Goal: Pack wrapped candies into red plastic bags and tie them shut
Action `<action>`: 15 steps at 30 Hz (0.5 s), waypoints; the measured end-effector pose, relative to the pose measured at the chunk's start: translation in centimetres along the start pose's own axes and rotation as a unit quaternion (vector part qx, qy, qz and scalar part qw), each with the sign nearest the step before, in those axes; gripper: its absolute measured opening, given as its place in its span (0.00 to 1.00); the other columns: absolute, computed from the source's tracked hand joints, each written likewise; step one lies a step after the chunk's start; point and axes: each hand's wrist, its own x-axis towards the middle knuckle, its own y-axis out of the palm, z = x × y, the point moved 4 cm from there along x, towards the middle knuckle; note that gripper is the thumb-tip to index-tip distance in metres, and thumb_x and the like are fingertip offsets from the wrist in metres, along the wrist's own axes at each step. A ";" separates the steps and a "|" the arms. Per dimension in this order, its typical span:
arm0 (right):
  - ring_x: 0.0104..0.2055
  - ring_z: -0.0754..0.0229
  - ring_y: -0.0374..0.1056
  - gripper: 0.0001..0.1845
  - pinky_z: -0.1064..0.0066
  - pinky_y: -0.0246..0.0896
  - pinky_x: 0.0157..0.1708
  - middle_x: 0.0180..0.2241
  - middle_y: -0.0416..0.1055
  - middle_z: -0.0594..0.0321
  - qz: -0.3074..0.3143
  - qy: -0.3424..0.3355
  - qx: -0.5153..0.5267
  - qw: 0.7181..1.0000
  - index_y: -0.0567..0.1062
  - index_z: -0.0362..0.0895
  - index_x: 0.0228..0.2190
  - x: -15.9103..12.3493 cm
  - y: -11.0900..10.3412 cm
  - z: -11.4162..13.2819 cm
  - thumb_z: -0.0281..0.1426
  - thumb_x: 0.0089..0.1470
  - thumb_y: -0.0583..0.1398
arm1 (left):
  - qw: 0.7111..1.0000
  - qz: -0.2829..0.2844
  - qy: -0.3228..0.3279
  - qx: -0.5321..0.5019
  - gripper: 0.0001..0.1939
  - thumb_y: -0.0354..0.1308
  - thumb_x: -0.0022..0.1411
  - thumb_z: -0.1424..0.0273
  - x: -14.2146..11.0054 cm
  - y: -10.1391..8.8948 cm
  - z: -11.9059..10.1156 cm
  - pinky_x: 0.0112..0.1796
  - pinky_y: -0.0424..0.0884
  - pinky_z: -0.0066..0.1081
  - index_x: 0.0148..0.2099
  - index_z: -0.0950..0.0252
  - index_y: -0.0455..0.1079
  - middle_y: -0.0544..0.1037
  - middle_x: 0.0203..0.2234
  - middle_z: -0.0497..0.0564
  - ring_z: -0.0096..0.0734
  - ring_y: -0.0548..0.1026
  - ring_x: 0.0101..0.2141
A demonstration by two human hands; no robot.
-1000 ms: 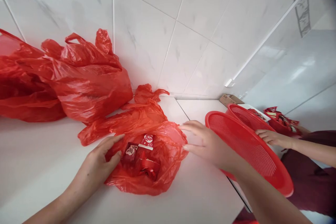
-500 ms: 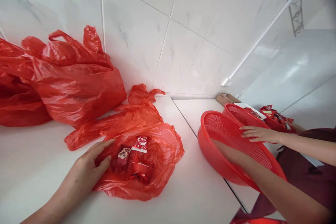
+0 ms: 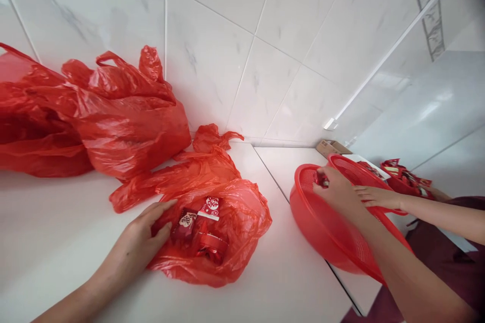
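Observation:
An opened red plastic bag (image 3: 246, 242) lies on the white table, with several small wrapped packets (image 3: 187, 223) inside. My left hand (image 3: 142, 239) holds its left rim, the thumb and fingers curved around the plastic. To the right stands a red perforated basket (image 3: 303, 207), tilted toward me. My right hand (image 3: 335, 189) is raised over the basket's opening, closed on a small red wrapped packet (image 3: 322, 179). The basket's bottom is hidden behind its near wall and my forearm.
Full red bags (image 3: 132, 126) stand against the tiled wall at left. A co-worker's hand (image 3: 379, 197) rests at the basket's far rim. Behind are a second red basket (image 3: 343, 164), a container of packets (image 3: 405, 179) and a cardboard box (image 3: 331, 148).
My right hand has come up out of the red basket with a small red packet in its fingers. My left hand stays at the bag's rim. The view has shifted slightly.

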 end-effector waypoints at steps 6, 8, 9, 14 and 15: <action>0.36 0.60 0.67 0.13 0.69 0.62 0.34 0.39 0.68 0.62 0.147 -0.153 -0.018 0.977 0.67 0.49 0.36 -2.4 4.1 9.8 0.23 0.47 0.55 | 1.000 -0.013 0.022 -0.002 0.23 0.51 0.59 0.63 -0.2 -0.3 -0.7 0.50 0.70 0.37 0.56 0.61 0.65 0.74 0.50 0.53 0.41 0.74 0.48; 0.41 0.59 0.68 0.20 0.69 0.64 0.37 0.47 0.67 0.62 0.227 -0.180 -0.013 0.957 0.67 0.52 0.44 -3.6 5.7 12.3 0.26 0.47 0.57 | 0.999 -0.021 0.028 -0.004 0.22 0.51 0.60 0.63 -0.3 -0.5 -0.9 0.51 0.69 0.38 0.56 0.61 0.65 0.73 0.51 0.53 0.42 0.73 0.50; 0.45 0.57 0.68 0.26 0.68 0.64 0.40 0.51 0.64 0.63 0.254 -0.177 -0.010 0.951 0.64 0.54 0.50 -3.9 6.3 12.9 0.28 0.47 0.59 | 0.999 -0.026 0.029 -0.006 0.22 0.51 0.60 0.63 -0.3 -0.6 -1.0 0.52 0.68 0.39 0.56 0.60 0.65 0.73 0.52 0.53 0.42 0.72 0.51; 0.58 0.51 0.60 0.34 0.59 0.61 0.51 0.58 0.59 0.58 0.164 -0.096 -0.021 0.982 0.54 0.54 0.59 -4.2 8.2 10.9 0.39 0.52 0.58 | 0.998 -0.042 0.012 -0.045 0.23 0.52 0.59 0.62 -0.3 -1.5 -1.6 0.48 0.71 0.41 0.56 0.60 0.64 0.75 0.50 0.54 0.44 0.74 0.49; 0.59 0.49 0.58 0.34 0.58 0.60 0.52 0.58 0.58 0.55 0.140 -0.081 -0.030 0.986 0.56 0.51 0.59 -4.5 8.7 10.0 0.40 0.52 0.58 | 0.997 -0.042 0.005 -0.059 0.23 0.52 0.59 0.62 -0.2 -1.7 -1.7 0.46 0.72 0.40 0.57 0.60 0.64 0.76 0.49 0.54 0.43 0.75 0.47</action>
